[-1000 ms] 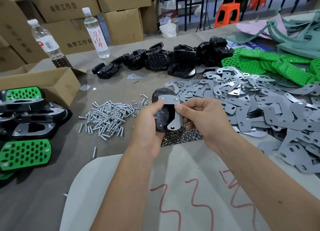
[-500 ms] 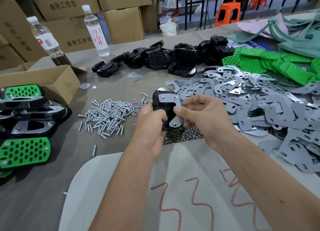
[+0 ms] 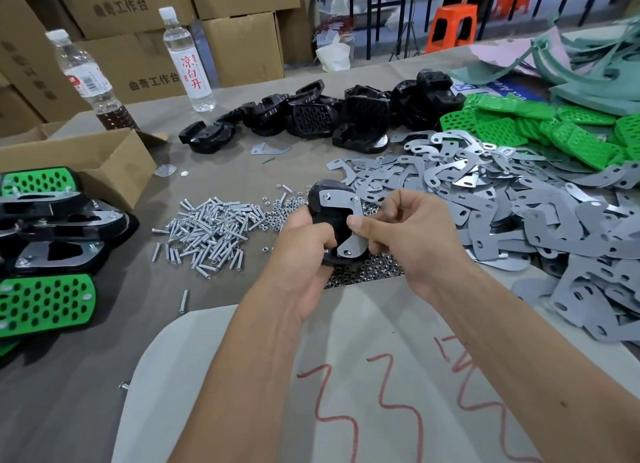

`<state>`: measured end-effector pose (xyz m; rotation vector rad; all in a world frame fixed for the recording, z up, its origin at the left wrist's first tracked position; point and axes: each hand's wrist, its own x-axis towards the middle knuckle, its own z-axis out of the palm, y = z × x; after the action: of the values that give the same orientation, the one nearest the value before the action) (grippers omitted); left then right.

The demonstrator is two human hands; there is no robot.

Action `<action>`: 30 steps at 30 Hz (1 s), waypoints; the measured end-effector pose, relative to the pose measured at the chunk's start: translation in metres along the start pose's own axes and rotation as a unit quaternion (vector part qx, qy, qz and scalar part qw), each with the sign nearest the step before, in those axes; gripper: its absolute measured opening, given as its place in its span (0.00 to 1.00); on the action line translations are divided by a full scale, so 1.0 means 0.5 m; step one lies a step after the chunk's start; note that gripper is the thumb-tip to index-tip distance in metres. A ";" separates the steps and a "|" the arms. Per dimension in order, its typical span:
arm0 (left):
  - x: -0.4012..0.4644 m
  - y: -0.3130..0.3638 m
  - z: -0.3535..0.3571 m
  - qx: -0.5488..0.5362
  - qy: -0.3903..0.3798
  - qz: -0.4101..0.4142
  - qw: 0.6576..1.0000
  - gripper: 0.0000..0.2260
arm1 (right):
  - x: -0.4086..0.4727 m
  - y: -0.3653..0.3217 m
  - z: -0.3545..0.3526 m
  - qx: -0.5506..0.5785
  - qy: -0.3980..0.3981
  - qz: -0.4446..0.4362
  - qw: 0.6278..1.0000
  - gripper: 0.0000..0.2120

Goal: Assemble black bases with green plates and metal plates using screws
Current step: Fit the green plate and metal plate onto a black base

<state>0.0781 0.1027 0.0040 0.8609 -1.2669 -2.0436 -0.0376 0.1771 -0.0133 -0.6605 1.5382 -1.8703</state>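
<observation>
Sheet up front: pale sheet (image 3: 363, 376) with red scribbles, lying flat on the desk (image 3: 86, 376), right under both forearms.
Left hand (image 3: 304, 251): wrapped around the black base (image 3: 327, 216) from the left, fingers curled tight on it, holding it up just above the desk.
Right hand (image 3: 412, 234): thumb pressing the metal plate (image 3: 346, 216) flat onto the base's face, other fingers curled behind the base's right edge.
Plate: screw head in its top left corner, open hole at the bottom tab.
Nuts (image 3: 367, 272): small heap right below the hands.
Screws (image 3: 207, 230): loose pile left of the hands, a few strays nearer.
Finished units (image 3: 45, 247): stacked at the left edge, black with green perforated plates.
Spare metal plates (image 3: 519, 220): big grey spread off to the right.
Green plates (image 3: 554, 130): heap at far right, past the grey ones.
Spare bases (image 3: 311, 116): black row across the middle of the desk.
Open box (image 3: 86, 161): cardboard, far left.
Bottles (image 3: 188, 60): two, standing upright at the back left.
</observation>
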 end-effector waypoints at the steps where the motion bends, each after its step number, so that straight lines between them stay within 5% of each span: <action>1: -0.001 0.003 -0.002 -0.006 -0.012 -0.004 1.000 0.24 | 0.000 0.000 -0.001 0.002 -0.003 -0.002 1.000 0.24; 6: -0.004 0.012 -0.007 -0.011 -0.025 -0.017 0.999 0.25 | 0.002 0.000 -0.002 -0.002 -0.013 0.001 1.000 0.24; 12: -0.005 0.011 -0.019 0.215 0.027 0.008 0.976 0.15 | 0.012 -0.010 -0.015 0.006 -0.023 -0.016 1.000 0.22; 30: -0.007 0.030 -0.050 0.240 -0.030 -0.042 0.970 0.11 | 0.020 0.009 -0.025 -0.079 -0.081 -0.047 0.992 0.23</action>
<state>0.1016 0.0860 0.0101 1.0859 -1.8278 -1.8618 -0.0526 0.1777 -0.0205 -0.9483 1.5825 -1.7277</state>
